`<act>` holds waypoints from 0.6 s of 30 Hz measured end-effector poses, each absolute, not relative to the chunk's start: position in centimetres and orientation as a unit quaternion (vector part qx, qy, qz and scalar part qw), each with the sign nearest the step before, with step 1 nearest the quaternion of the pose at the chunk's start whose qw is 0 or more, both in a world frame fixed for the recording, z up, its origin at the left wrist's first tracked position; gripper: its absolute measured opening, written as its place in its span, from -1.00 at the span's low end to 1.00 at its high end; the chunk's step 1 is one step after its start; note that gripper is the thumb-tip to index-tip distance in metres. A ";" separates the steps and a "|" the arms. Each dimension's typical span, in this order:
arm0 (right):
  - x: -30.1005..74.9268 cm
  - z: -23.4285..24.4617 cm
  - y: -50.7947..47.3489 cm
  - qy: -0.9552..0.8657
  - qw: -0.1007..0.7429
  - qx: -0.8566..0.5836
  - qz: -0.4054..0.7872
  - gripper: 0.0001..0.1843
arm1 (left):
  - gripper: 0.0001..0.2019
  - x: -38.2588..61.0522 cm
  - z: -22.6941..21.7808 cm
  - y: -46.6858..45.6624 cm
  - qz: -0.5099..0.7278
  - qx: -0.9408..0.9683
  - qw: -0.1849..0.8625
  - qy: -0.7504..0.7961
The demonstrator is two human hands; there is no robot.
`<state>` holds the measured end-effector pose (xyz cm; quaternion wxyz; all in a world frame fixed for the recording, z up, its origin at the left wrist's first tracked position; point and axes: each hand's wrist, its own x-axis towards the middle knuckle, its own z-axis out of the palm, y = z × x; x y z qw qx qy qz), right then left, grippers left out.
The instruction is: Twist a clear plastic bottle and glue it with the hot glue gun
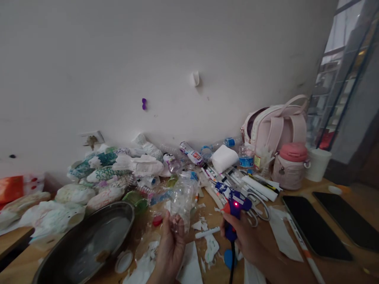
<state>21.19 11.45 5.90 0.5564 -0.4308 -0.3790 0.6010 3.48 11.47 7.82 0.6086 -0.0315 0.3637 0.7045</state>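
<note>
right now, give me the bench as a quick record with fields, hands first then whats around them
left hand: holding a clear plastic bottle
right hand: gripping a blue glue gun
gun light: red, lit
left side: dark oval basin, near painted fish-like shapes
right side: two phones, screens dark
back right: pink backpack behind a pink-lidded container

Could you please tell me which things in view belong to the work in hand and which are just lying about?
In use:
clear plastic bottle, held in the left hand
blue glue gun, held in the right hand

Apparently just lying about:
pink backpack
two dark phones
white cup
</note>
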 end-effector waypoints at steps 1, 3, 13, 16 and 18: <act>21.1 5.7 11.4 -0.386 0.556 -0.424 0.602 -0.59 | -0.64 3.4 7.8 11.5 0.711 -0.049 0.603 0.359; 21.1 5.4 11.2 -0.403 0.551 -0.412 0.603 -0.57 | -0.62 3.4 7.8 11.6 0.720 -0.084 0.594 0.348; 20.9 6.0 10.5 -0.396 0.480 -0.452 0.639 -0.72 | -0.64 3.7 7.9 11.7 0.740 -0.093 0.589 0.311; 21.2 6.0 10.5 -0.420 0.490 -0.424 0.635 -0.75 | -0.65 3.7 7.8 11.8 0.736 -0.090 0.594 0.312; 21.4 6.1 10.5 -0.467 0.478 -0.422 0.613 -0.71 | -0.64 3.7 7.7 11.8 0.734 -0.090 0.597 0.310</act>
